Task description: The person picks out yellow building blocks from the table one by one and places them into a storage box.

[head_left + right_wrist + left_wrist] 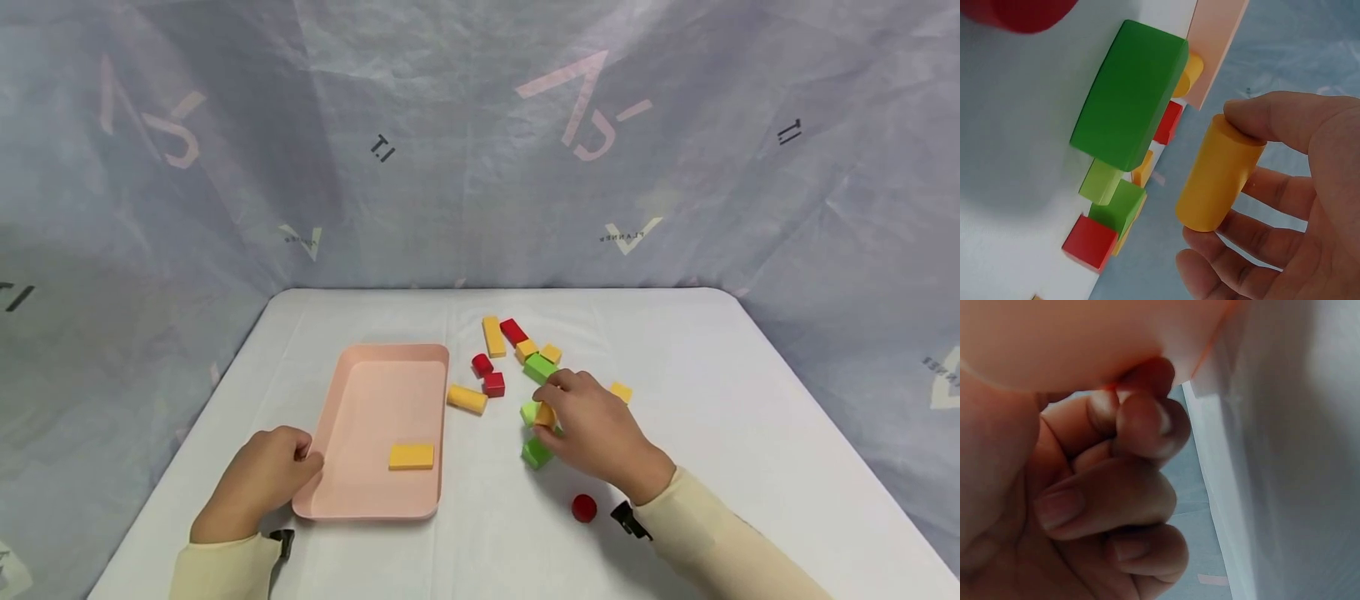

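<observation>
Between the thumb and fingertips of my right hand [600, 429] is a yellow cylinder [1221, 178], held over the table among the blocks. Just below it in the head view lie a dark green block [536, 452] and a light green block [528, 413], which the hand partly covers. My left hand [266, 475] pinches the left wall of a shallow pink tray [382, 400], its other fingers curled beneath in the left wrist view. A flat yellow block [411, 457] lies inside the tray, near its front right corner.
Right of the tray lie a second yellow cylinder [467, 398], a red cube [493, 384] and a small red cylinder [482, 365]. Farther back are a long yellow block [493, 337], a red block [513, 332] and a green block [541, 368]. A round red piece [583, 507] sits near my right wrist.
</observation>
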Action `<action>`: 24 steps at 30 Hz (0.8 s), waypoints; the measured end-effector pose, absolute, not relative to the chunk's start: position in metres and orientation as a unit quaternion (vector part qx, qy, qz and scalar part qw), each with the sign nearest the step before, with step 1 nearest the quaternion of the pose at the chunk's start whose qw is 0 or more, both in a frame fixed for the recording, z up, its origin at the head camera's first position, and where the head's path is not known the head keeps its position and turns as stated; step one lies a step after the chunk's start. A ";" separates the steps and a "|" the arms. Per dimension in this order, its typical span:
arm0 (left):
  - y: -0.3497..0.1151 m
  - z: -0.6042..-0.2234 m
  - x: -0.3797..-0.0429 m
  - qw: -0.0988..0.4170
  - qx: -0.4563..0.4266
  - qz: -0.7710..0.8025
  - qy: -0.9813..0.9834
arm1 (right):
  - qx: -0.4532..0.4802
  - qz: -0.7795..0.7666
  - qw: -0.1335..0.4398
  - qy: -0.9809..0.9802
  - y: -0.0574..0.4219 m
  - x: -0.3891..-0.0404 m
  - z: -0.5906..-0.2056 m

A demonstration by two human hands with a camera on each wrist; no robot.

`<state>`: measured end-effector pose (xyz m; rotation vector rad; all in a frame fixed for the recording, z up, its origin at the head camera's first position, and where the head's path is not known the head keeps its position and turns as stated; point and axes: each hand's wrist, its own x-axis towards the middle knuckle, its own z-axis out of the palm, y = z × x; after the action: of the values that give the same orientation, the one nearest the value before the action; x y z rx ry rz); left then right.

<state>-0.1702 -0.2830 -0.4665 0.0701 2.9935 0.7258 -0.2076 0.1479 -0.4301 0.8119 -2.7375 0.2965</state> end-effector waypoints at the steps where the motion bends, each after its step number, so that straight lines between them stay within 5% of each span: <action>1: -0.283 -0.466 -0.170 0.028 0.023 0.235 0.971 | 0.280 0.102 0.136 -0.945 0.147 -0.207 -0.430; 24: -0.283 -0.467 -0.168 0.011 0.029 0.233 0.972 | 0.327 0.106 0.152 -0.927 0.129 -0.205 -0.429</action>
<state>-0.1677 -0.2834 -0.4675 0.0918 3.0324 0.7285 -0.2050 0.1294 -0.4289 0.9382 -2.6601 0.3057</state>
